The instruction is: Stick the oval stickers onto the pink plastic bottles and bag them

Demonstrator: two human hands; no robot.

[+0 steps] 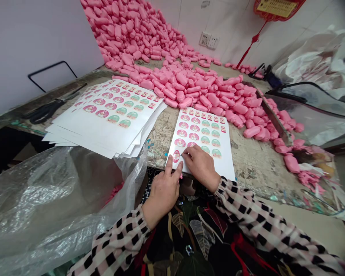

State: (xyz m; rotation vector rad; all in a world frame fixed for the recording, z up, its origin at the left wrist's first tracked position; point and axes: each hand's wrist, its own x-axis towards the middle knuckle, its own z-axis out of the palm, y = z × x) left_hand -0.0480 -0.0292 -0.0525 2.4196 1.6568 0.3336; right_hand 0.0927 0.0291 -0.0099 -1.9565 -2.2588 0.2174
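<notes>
A white sheet of stickers (pixel 222 163), printed with pink and green labels, lies at the table's front edge. Near its lower left corner is a pink oval sticker (pixel 176 156). My left hand (pixel 162 191) has two fingers stretched out on either side of this oval, the others curled under. A small bit of pink shows beside that hand, too little to identify. My right hand (pixel 201 165) rests on the sheet, thumb and forefinger pinched close to the oval's right edge. Whatever is between those fingertips is hidden.
To the left lies a stack of sticker sheets (pixel 83 128), with black-handled scissors (pixel 44 111) beyond. Pink wrapped pieces (pixel 186 86) are heaped across the back of the worn table (pixel 244 159). A clear plastic bag (pixel 46 207) hangs at front left; a wooden strip (pixel 276 119) stands right.
</notes>
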